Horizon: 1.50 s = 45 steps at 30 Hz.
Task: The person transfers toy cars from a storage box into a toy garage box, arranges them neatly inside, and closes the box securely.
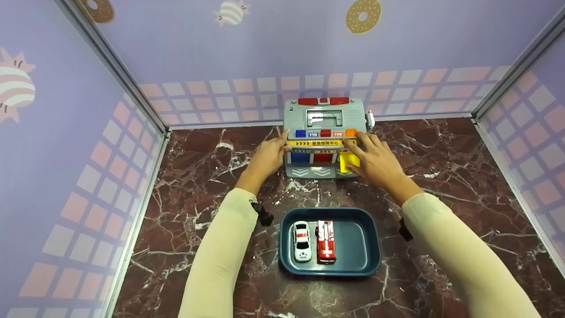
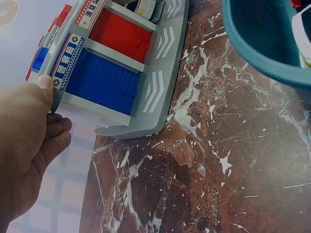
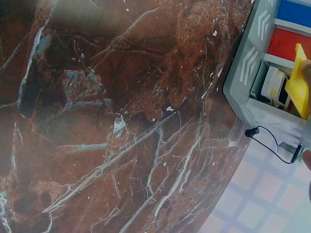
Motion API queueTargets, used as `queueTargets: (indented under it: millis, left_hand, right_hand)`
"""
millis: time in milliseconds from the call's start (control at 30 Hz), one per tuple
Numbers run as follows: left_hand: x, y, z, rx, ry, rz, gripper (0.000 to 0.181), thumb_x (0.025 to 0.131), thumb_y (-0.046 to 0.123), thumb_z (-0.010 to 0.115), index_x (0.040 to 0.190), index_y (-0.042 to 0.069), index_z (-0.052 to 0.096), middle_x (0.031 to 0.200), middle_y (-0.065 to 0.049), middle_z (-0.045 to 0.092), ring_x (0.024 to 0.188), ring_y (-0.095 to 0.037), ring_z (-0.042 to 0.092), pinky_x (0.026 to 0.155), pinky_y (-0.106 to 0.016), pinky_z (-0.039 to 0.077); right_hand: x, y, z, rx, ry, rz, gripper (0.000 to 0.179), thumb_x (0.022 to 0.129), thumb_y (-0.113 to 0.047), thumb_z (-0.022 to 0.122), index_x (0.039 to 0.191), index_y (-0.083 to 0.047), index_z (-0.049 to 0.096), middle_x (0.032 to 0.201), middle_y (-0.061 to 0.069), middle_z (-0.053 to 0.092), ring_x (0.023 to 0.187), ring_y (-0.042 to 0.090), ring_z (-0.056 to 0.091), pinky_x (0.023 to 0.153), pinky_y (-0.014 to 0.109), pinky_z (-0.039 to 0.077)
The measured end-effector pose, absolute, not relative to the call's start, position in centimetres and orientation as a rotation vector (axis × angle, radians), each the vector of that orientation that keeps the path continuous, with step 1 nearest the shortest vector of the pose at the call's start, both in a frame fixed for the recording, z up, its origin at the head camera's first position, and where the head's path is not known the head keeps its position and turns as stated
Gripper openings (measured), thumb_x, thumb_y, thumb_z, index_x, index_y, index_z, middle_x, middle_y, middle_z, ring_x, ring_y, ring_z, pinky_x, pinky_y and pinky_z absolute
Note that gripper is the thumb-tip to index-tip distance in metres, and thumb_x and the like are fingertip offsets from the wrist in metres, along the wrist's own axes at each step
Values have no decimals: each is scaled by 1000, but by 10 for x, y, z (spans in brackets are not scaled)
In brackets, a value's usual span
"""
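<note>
1. Head view: I see the left hand (image 1: 266,154) gripping the garage (image 1: 298,120) at its left front corner, thumb on the front edge, which probably keeps it from sliding.

2. The right hand (image 1: 377,159) spans the right front corner, fingers over the roof edge beside the orange button (image 1: 351,132), thumb apart from them at the yellow door (image 1: 348,161). I cannot tell whether it pinches that door or only presses it.

3. The yellow door is tilted out, and my right wrist view shows a white vehicle (image 3: 273,83) behind it. The red door (image 1: 323,157) and blue door (image 1: 301,157) look closed.

4. The garage stands upright at the back of the counter (image 1: 163,229), doors facing the person; I take that placing to keep all three within reach.

5. Nearer the person, a tray (image 1: 353,245) holds a white car (image 1: 302,240) and a red truck (image 1: 325,242) side by side; its rim presumably stops them rolling away.

6. The counter is dark red with pale marbled veins. Around it I see a lilac back wall (image 1: 287,44) and side walls (image 1: 57,145), printed with pink and white squares and sweets.
</note>
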<state>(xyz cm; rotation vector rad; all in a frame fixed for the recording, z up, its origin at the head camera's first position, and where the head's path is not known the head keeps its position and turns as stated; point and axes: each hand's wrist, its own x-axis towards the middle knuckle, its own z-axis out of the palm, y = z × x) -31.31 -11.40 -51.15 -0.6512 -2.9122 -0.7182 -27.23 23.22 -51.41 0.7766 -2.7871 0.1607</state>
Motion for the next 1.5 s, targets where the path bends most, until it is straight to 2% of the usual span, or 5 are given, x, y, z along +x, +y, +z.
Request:
queueTargets:
  millis: [467, 767, 967, 1233, 1500]
  left_hand:
    - [-314, -113, -513, -638, -2921, -746, 60, 115, 32, 55, 170, 11, 44, 140, -24, 74, 130, -44, 72, 119, -53, 55]
    - [-311, -116, -513, -616, -2912, -737, 60, 114, 32, 56, 169, 9, 45, 141, -25, 74, 131, -45, 71, 120, -54, 54]
    - [-311, -116, -516, -606, -2922, -744, 61, 115, 32, 56, 170, 11, 44, 139, -25, 74, 131, -45, 72, 120, -55, 54]
    - [-311, -114, -517, -604, -2913, -749, 60, 115, 32, 57, 171, 13, 44, 132, -24, 76, 124, -45, 74, 116, -56, 57]
    - [-311, -112, -517, -634, -2871, -755, 59, 114, 31, 57, 169, 10, 46, 127, -25, 77, 118, -47, 76, 112, -57, 59]
  right_hand:
    - [-281, 228, -518, 736, -2806, 69, 96, 94, -45, 89, 173, -26, 38, 165, 25, 46, 141, 50, 50, 112, 67, 51]
    - [-287, 220, -524, 754, -2768, -41, 104, 90, -44, 93, 173, -20, 35, 156, 24, 49, 132, 51, 50, 107, 66, 53]
    - [-290, 215, -531, 728, -2767, -53, 99, 92, -39, 91, 170, -15, 36, 153, 29, 48, 128, 54, 47, 107, 66, 50]
    - [-292, 211, -536, 689, -2746, -102, 91, 94, -36, 89, 166, -15, 38, 145, 33, 48, 126, 56, 48, 106, 66, 47]
    - [-295, 211, -540, 667, -2670, -132, 77, 95, -29, 84, 158, -14, 41, 137, 34, 49, 122, 56, 49, 104, 65, 48]
